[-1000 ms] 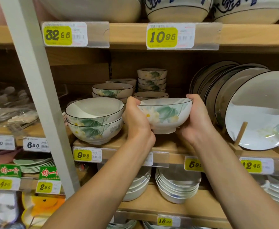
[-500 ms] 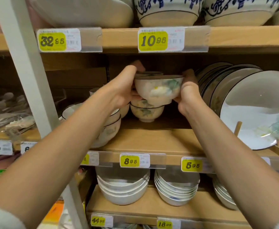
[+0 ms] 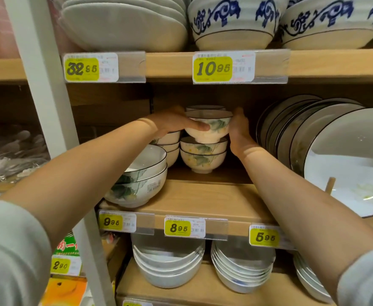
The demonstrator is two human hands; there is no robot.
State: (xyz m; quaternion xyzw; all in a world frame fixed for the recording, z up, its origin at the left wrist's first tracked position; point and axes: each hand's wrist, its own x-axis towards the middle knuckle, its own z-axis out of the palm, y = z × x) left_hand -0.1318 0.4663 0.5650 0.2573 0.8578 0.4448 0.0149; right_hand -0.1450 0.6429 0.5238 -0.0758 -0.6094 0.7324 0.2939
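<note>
Grip: left hand (image 3: 172, 123) and right hand (image 3: 238, 131) are clasping the bowl (image 3: 212, 129) from both sides.
Care: keeping it level, centring its foot on the stack (image 3: 203, 153).

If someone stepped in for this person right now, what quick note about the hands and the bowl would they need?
Left hand grips the floral bowl, thumb across its front.
Right hand cups its right side.
Bowl is upright, its foot at the top of the two-bowl stack on the middle shelf.
Done: bowl lined up over the stack.
Left: settle it, release both hands.
</note>
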